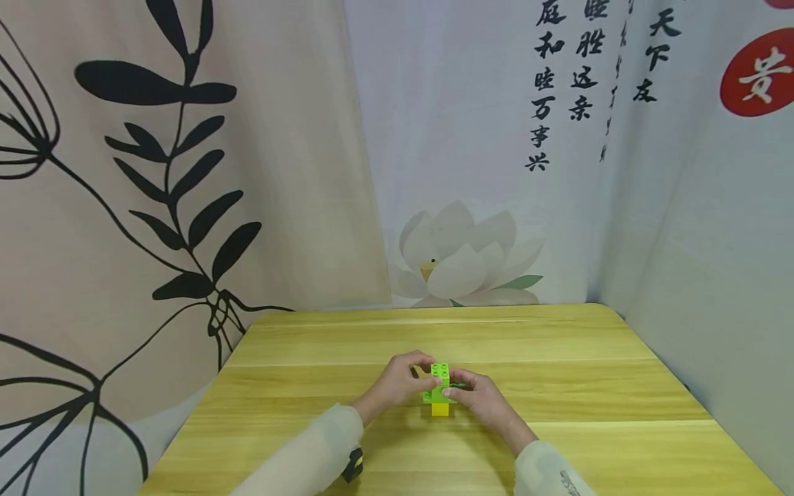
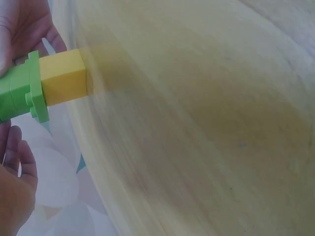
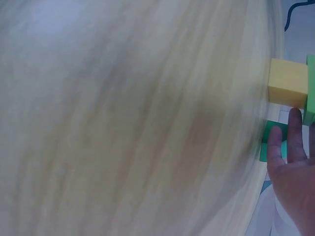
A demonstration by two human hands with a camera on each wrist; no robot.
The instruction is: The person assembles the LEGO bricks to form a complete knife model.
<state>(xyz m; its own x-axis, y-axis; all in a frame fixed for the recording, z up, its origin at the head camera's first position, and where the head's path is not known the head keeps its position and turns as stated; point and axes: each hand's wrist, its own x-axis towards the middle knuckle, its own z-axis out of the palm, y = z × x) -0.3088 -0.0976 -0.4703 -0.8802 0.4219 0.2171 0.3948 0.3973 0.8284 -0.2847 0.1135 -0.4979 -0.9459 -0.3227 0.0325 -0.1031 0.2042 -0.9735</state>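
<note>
A small tower of toy building blocks stands upright on the table between the two hands. Its base is a yellow block [image 1: 440,410]; above it come a wider green plate [image 2: 37,88] and lime green bricks [image 1: 440,372] with studs on top. From the left, my left hand [image 1: 400,379] pinches the green bricks with thumb and fingers. On the other side, my right hand [image 1: 485,401] holds the green part low, its thumb on the near face. Behind the right fingers sits a darker green block [image 3: 273,132], mostly hidden in the head view.
The wooden table [image 1: 298,386] reaches back to a printed curtain [image 1: 298,172]; another curtain wall stands along its right side. A black item with a yellow mark [image 1: 353,465] shows beside the left sleeve.
</note>
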